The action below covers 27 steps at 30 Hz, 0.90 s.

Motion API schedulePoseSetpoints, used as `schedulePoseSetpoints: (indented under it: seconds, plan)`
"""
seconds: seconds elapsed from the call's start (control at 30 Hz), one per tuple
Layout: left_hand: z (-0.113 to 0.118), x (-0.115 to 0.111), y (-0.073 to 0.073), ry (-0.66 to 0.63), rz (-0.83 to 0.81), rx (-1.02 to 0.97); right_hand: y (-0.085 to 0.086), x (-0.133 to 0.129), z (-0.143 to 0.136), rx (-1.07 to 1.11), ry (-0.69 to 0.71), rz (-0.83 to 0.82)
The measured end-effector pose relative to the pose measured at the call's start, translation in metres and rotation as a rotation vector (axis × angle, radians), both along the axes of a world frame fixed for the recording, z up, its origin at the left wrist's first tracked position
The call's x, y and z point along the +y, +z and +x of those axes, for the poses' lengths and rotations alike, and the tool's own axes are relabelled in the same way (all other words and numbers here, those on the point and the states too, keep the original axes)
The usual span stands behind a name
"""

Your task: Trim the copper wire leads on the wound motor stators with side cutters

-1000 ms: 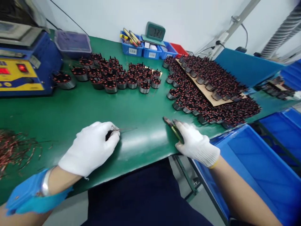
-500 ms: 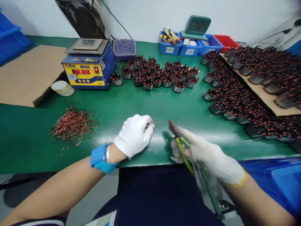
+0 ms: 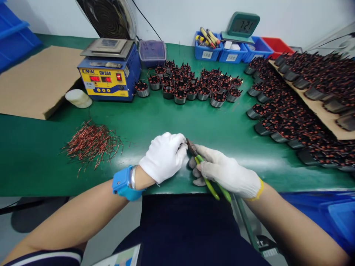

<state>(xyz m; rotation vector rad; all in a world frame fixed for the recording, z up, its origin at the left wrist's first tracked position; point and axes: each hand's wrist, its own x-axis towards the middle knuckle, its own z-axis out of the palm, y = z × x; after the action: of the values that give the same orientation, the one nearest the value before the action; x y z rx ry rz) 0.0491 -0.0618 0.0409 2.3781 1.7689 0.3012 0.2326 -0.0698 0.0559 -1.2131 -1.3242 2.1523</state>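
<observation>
My left hand, in a white glove, is closed around a motor stator mostly hidden by the fingers; only a bit of dark metal shows near the thumb. Wrapped in my gloved right hand are wire cutters with green handles and dark jaws. Their jaw tips are right at the left fingertips; whether they touch the part is hidden. A loose pile of copper wire offcuts lies left of my left hand. Beyond both hands, several stators with copper windings stand in a group on the green table.
A blue and yellow CM558 machine stands at the back left, beside a white round block and cardboard. Rows of stators fill the right, some on a board. Blue bins and a clock line the wall.
My right hand has brought the wire cutters leftward, up to the left fingertips. My left hand stays closed in nearly the same place. The view has shifted slightly.
</observation>
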Motion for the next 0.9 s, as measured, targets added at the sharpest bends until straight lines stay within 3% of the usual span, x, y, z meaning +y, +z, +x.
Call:
schedulePoseSetpoints:
  seconds: [0.13, 0.23, 0.33, 0.4, 0.5, 0.63, 0.73, 0.8, 0.9]
  plan:
    - [-0.001, -0.002, 0.001, 0.009, -0.036, -0.095, 0.000, 0.004, 0.006, -0.184, 0.074, 0.179]
    - [-0.008, -0.005, 0.003, 0.023, -0.014, -0.353, 0.002, 0.003, 0.012, -0.617, 0.137, 0.583]
    - [-0.018, -0.002, 0.001, 0.094, 0.118, -0.680, 0.004, 0.002, 0.010, -1.024, 0.206, 0.935]
    - [-0.023, 0.003, -0.001, 0.163, 0.201, -0.840, 0.002, 0.003, 0.003, -1.097, 0.200, 1.108]
    - [-0.028, 0.009, -0.003, 0.214, 0.245, -0.925, -0.003, 0.005, -0.018, -0.941, 0.181, 1.352]
    - [-0.027, 0.011, 0.002, 0.253, 0.172, -0.890, -0.009, 0.005, -0.044, -0.814, 0.344, 1.488]
    - [-0.026, 0.013, 0.006, 0.294, 0.154, -0.826, -0.008, 0.014, -0.039, -0.843, 0.355, 1.531]
    - [-0.026, 0.015, 0.007, 0.304, 0.139, -0.784, -0.001, 0.025, -0.013, -0.923, 0.289, 1.532]
    - [-0.025, 0.013, 0.006, 0.298, 0.087, -0.802, 0.017, 0.053, 0.056, -1.155, 0.105, 1.467]
